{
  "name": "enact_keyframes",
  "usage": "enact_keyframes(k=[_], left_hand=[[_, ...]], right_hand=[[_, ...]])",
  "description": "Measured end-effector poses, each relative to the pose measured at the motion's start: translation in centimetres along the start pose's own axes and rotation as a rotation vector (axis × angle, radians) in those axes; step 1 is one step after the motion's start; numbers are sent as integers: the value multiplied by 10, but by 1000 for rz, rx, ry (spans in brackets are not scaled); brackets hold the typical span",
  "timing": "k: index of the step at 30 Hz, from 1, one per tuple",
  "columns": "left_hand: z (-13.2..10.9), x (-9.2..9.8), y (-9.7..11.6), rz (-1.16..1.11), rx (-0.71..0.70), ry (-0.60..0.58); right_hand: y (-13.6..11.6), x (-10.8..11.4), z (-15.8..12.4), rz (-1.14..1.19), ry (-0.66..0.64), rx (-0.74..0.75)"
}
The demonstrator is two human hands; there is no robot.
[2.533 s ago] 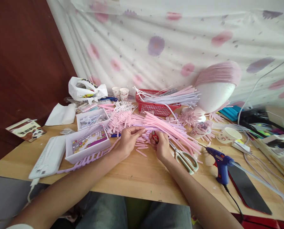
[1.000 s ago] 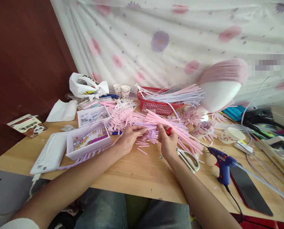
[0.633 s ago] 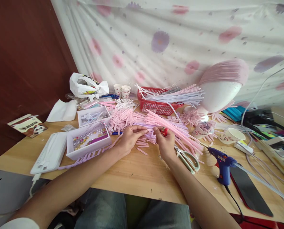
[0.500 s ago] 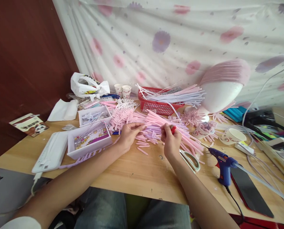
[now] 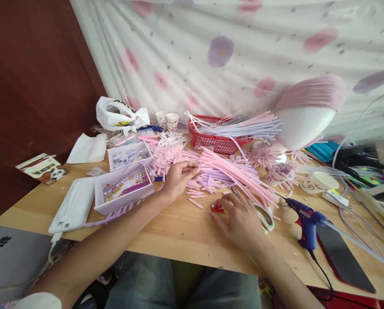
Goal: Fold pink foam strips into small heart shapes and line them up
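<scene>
My left hand [image 5: 178, 180] is raised over the craft pile, thumb and fingertips pinched together; whatever they hold is too small to make out. Behind its fingertips lies a bundle of pink chenille stems [image 5: 235, 171], with purple stems [image 5: 222, 175] beneath. Short pink cut pieces [image 5: 196, 196] are scattered on the table in front of them. My right hand [image 5: 240, 219] is low over the tabletop, fingers apart. A small shiny red object [image 5: 217, 208] lies between its thumb and fingers. Scissors [image 5: 265, 218] with pale handles are partly hidden behind that hand.
A red basket [image 5: 211, 142] of stems stands at the back, near a white foam head [image 5: 308, 124]. On the right are a blue glue gun [image 5: 308, 223], a phone [image 5: 345, 257] and paper cups [image 5: 319, 182]. Left are a white bead box [image 5: 123, 205] and a power bank [image 5: 71, 206].
My right hand has moved down toward me from the stems, and its fingers have opened around the red object, now at the tabletop. The left hand stays nearly in place.
</scene>
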State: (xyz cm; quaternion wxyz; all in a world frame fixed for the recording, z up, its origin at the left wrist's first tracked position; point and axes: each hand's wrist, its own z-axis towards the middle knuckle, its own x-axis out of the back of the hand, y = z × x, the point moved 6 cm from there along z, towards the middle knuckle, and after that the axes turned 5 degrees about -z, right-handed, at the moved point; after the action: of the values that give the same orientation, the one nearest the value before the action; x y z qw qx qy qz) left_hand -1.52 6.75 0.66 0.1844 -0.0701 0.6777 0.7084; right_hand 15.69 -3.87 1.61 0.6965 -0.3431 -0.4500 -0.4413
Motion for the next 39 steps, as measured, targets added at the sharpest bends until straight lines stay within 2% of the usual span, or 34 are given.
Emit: enact_keyframes(k=[2,4,6,9,11,14,16,19,22,29,34,39], left_hand=[[2,-1,7,7,7,-13],[6,-5,13,58,67,-98],[10,-6,20,93,117,-154],[12,-4,24,98,171,-202],[10,0,22,83,201,-230],[4,3,16,86,221,-300],[0,4,14,112,183,-344],[-2,5,19,235,27,-371],[-3,5,24,374,-108,-378],[-6,2,25,613,-181,-442],[-6,2,21,691,-190,-486],[-8,-1,24,752,-277,-585]], right_hand=[[6,18,14,116,150,5],[13,31,35,245,258,-28],[14,33,59,370,245,-40],[7,21,86,659,98,-33],[3,11,92,841,32,-52],[3,2,90,968,24,-107],[7,-1,86,1003,44,-140],[11,-5,82,1061,24,-155],[12,-8,81,1021,-5,-125],[2,-9,81,876,-26,-26],[0,-10,80,802,-30,14],[1,-13,80,800,-89,59]])
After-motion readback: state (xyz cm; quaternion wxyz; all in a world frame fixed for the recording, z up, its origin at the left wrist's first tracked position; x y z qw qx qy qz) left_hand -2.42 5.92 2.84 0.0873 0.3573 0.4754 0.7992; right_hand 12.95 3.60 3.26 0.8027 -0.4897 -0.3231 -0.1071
